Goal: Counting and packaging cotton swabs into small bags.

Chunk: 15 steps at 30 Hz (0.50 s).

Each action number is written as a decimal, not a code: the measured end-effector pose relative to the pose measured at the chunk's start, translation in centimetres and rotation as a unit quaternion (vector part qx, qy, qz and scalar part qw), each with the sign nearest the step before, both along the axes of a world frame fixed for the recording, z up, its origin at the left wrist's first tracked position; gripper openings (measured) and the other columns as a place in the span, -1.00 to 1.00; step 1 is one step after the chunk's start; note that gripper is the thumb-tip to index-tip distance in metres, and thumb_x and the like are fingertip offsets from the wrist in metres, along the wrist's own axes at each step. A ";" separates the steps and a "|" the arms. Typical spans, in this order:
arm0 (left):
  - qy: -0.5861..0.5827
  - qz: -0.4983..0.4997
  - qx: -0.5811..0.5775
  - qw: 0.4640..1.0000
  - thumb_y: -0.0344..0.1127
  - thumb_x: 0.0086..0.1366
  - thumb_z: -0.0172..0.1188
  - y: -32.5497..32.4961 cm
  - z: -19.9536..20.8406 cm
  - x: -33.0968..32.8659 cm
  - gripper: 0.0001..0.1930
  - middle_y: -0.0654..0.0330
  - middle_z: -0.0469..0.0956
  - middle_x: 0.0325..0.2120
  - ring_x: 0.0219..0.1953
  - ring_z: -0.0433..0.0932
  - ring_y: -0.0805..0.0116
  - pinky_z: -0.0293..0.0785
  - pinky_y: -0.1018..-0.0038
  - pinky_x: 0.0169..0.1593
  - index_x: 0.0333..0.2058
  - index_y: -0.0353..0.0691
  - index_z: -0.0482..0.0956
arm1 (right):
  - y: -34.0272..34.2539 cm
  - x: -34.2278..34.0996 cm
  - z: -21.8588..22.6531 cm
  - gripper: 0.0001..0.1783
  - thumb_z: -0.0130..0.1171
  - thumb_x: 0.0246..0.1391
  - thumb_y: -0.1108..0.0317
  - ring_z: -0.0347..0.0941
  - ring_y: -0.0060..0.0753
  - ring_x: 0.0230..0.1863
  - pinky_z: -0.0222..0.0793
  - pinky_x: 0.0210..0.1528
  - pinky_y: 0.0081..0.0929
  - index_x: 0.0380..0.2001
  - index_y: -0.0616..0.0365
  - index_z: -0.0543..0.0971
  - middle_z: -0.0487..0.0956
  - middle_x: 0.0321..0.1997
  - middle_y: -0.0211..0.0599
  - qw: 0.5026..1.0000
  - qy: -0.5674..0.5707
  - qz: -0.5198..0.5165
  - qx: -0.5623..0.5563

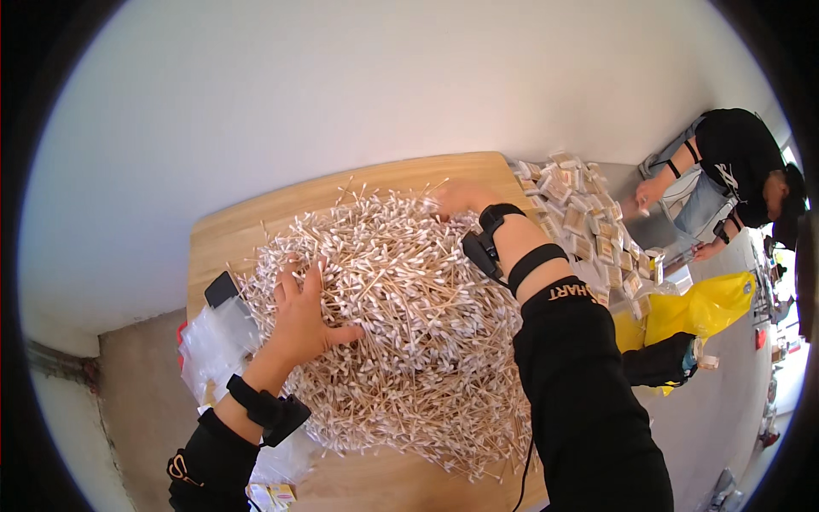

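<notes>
A large heap of cotton swabs (pixel 401 341), with pale wooden sticks and white tips, covers most of the wooden table (pixel 223 237). On the heap's left side rests my left hand (pixel 303 316), its fingers and thumb spread apart and its fingertips among the swabs. At the far right edge of the heap, my right hand (pixel 463 200) reaches down beside the swabs. That hand is blurred and its fingers are mostly hidden, so what it holds, if anything, does not show. Dark straps and small devices sit on both my wrists.
Clear plastic bags (pixel 213 346) and a dark phone-like slab (pixel 221 289) lie at the left edge. Many small packs of swabs (pixel 589 222) are piled at the right. Beyond them are a yellow bag (pixel 704 309) and another person (pixel 725 179) with both hands forward. A wall runs behind.
</notes>
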<state>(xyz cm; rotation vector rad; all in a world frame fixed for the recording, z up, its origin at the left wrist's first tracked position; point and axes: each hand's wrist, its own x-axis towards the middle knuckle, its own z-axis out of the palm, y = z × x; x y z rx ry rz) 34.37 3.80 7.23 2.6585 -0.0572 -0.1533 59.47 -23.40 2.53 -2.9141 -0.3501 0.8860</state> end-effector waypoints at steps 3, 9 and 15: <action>-0.003 0.007 0.000 1.000 0.11 -0.34 0.45 0.6 0.0 -0.2 0.17 -0.36 -0.20 0.19 0.21 -0.16 -0.39 -0.05 -0.05 0.19 0.23 -0.14 -0.01 | 1.2 -1.9 4.6 -0.52 0.26 -0.27 0.17 0.42 -0.33 -0.15 0.29 -0.11 -0.36 -0.18 0.08 0.55 0.54 -0.17 -0.23 0.953 -0.046 0.026 0.298; -0.004 0.008 -0.019 1.000 0.18 -0.32 0.43 0.8 -0.6 -0.2 0.16 -0.40 -0.18 0.17 0.20 -0.18 -0.45 -0.06 -0.07 0.19 0.21 -0.23 0.01 | 2.2 -6.3 12.1 -0.42 0.28 -0.15 0.12 0.27 -0.39 0.03 0.19 -0.01 -0.26 -0.04 0.12 0.42 0.45 -0.07 -0.31 0.880 0.010 -0.069 0.469; 0.036 0.000 0.002 0.999 0.19 -0.31 0.42 0.0 -0.1 0.4 0.17 -0.40 -0.24 0.19 0.23 -0.25 -0.41 -0.08 -0.06 0.20 0.21 -0.27 -0.01 | 0.2 -10.6 11.3 -0.52 0.28 -0.08 0.23 0.33 -0.42 0.00 0.32 -0.12 -0.55 -0.09 0.21 0.44 0.47 -0.13 -0.28 0.703 0.095 -0.251 0.659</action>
